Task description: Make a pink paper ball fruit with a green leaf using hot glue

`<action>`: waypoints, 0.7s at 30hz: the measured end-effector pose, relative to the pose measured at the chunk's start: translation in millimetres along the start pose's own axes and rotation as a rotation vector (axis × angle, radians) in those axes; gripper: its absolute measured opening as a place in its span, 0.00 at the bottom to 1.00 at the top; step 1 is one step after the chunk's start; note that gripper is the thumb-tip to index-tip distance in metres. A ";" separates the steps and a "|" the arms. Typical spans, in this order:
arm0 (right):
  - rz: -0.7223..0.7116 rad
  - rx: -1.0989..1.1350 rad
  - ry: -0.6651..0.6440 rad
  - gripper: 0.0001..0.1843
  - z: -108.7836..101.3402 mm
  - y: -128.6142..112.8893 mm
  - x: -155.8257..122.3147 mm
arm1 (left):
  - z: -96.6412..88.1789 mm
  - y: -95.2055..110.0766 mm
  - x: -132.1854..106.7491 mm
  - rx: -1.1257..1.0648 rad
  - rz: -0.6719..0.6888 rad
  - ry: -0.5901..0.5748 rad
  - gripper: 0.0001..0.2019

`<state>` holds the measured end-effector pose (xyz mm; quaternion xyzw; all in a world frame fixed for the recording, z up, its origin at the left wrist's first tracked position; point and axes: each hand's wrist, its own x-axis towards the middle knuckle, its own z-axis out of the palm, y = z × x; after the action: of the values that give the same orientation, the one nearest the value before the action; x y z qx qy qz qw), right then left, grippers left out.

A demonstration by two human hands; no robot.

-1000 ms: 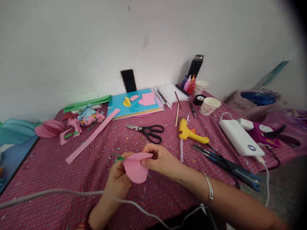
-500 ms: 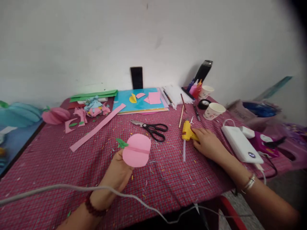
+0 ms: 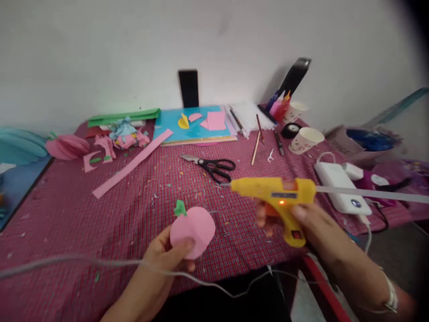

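Observation:
Between the thumb and fingers of my left hand [image 3: 164, 257] is a pink paper cutout [image 3: 201, 226], rounded, with a crumpled green paper piece [image 3: 180, 208] at its top. My right hand [image 3: 315, 228] grips a yellow hot glue gun [image 3: 275, 190] by its handle, the nozzle facing left above the table. An orange light glows on its side, and a long clear glue stick [image 3: 368, 192] sticks out of its rear. Beyond the cutout, black-handled scissors [image 3: 211, 165] lie partly open on the cloth.
A white cable [image 3: 110, 263] crosses in front of me. A pink paper strip [image 3: 134, 163] and paper scraps [image 3: 124, 134] lie left, near a folded pink paper pumpkin [image 3: 69, 146]. Paper cups [image 3: 306, 140] and a white power bank [image 3: 340, 185] stand right. A phone [image 3: 188, 88] leans on the wall.
My right hand has lifted the glue gun off the table and turned it sideways, nozzle left. My left hand has tilted the pink cutout, its thumb now across the front.

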<state>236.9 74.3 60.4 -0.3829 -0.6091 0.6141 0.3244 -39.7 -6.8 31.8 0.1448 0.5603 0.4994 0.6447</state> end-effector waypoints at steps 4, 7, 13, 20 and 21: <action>0.121 0.018 -0.312 0.18 34.7 5.1 -7.2 | -32.3 -23.5 -39.5 0.142 -0.142 0.076 0.22; 0.084 -0.058 -0.434 0.15 45.0 11.3 -4.9 | -45.8 -32.4 -62.3 0.243 -0.028 0.193 0.23; -0.016 -0.207 -0.570 0.13 59.7 11.0 6.2 | -51.8 -47.4 -78.5 0.527 0.299 0.430 0.30; -0.080 -0.358 -0.615 0.14 80.8 17.0 11.7 | -81.3 -57.3 -76.6 1.060 0.494 0.399 0.08; -0.088 -0.376 -0.614 0.13 82.6 16.7 12.1 | -84.2 -56.0 -77.1 1.144 0.559 0.367 0.07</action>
<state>160.6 42.7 39.9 -0.2070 -0.7963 0.5632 0.0767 -76.0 -126.1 6.8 0.5169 0.7793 0.2882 0.2061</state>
